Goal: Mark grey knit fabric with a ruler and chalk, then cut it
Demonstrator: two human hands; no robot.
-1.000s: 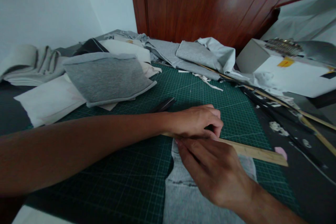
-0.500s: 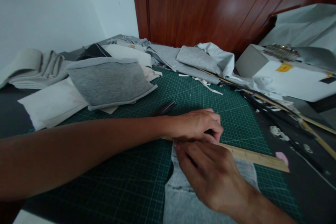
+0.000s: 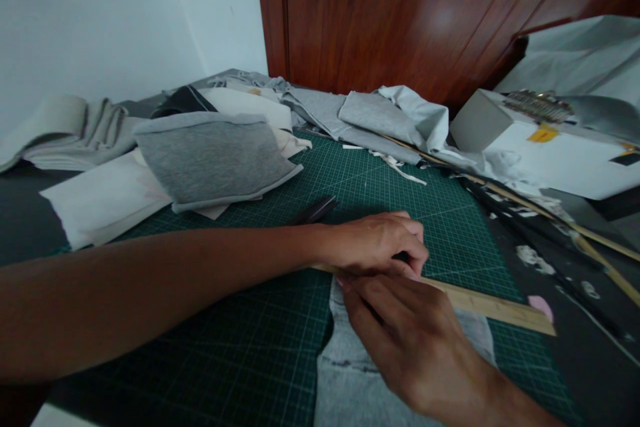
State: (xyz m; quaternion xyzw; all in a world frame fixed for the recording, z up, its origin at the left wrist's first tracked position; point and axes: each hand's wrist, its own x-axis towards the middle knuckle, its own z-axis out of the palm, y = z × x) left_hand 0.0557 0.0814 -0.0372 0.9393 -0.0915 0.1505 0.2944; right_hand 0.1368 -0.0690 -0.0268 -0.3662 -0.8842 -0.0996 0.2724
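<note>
Left hand (image 3: pixel 375 243) curled down on a wooden ruler (image 3: pixel 493 307) laid across grey cloth (image 3: pixel 345 373) on the green mat (image 3: pixel 440 213) near the bench's near edge. Right hand (image 3: pixel 410 340) flat on the cloth just beneath, fingertips at the ruler. Something dark inside the left hand, hard to make out.

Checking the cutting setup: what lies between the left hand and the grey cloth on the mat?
In the head view, a wooden ruler lies under the left hand, across the grey cloth.
</note>
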